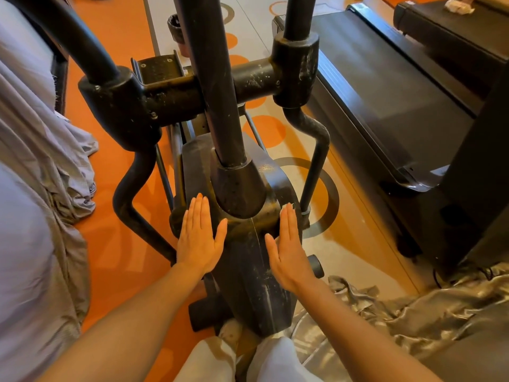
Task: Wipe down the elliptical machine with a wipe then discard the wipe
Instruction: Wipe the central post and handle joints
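At the near centre of the view, the elliptical machine [248, 260] stands on the orange-patterned floor [115, 150], its black drive housing dusty and scuffed; the left hand [199, 238] lies flat against the housing's left side, fingers straight and together; the right hand [287, 244] lies flat against its right side, fingers likewise straight; neither holds anything; no wipe shows; a treadmill [385, 111] sits at right; a crumpled grey sheet [413, 307] lies near right.
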The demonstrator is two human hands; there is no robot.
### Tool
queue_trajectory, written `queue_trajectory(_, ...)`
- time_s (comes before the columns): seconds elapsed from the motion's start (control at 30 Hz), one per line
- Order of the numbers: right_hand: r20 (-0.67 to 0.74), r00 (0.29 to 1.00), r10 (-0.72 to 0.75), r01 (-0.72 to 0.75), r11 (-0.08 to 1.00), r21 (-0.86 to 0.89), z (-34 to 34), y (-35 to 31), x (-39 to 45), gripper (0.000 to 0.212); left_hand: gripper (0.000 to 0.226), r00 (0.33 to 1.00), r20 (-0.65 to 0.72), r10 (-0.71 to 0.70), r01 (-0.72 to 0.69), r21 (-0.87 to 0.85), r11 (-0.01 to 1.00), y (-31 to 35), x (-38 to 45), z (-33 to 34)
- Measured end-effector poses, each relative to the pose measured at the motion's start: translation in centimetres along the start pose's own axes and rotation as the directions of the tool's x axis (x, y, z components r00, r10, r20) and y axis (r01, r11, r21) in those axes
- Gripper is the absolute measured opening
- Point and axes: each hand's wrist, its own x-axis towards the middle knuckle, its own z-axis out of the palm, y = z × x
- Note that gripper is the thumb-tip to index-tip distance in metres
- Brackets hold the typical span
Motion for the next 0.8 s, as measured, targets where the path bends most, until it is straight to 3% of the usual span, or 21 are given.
queue_trajectory(0.23,0.016,0.997,0.079,-0.079,0.996,-0.028,-1.2,-0.4,4.2,0.073,0.082,1.000,0.013,-0.008,0.008,-0.018,1.000,0.4,-0.1,-0.4)
queue_trajectory(0.5,-0.003,0.994,0.112,-0.110,0.982,0.151,0.2,0.4,1.0,0.074,0.079,1.000,0.005,0.005,-0.005,-0.019,1.000,0.2,-0.1,-0.3)
queue_trajectory(0.63,-0.012,0.974,0.225,-0.219,0.958,0.184,-1.2,0.0,3.7,0.069,0.081,1.000,0.020,0.003,-0.002,-0.023,1.000,0.3,-0.1,-0.5)
queue_trajectory(0.8,-0.041,0.995,0.094,-0.088,0.986,0.139,-0.4,-0.6,3.1,0.075,0.081,1.000,0.020,-0.007,0.008,-0.027,1.000,0.4,-0.1,-0.5)
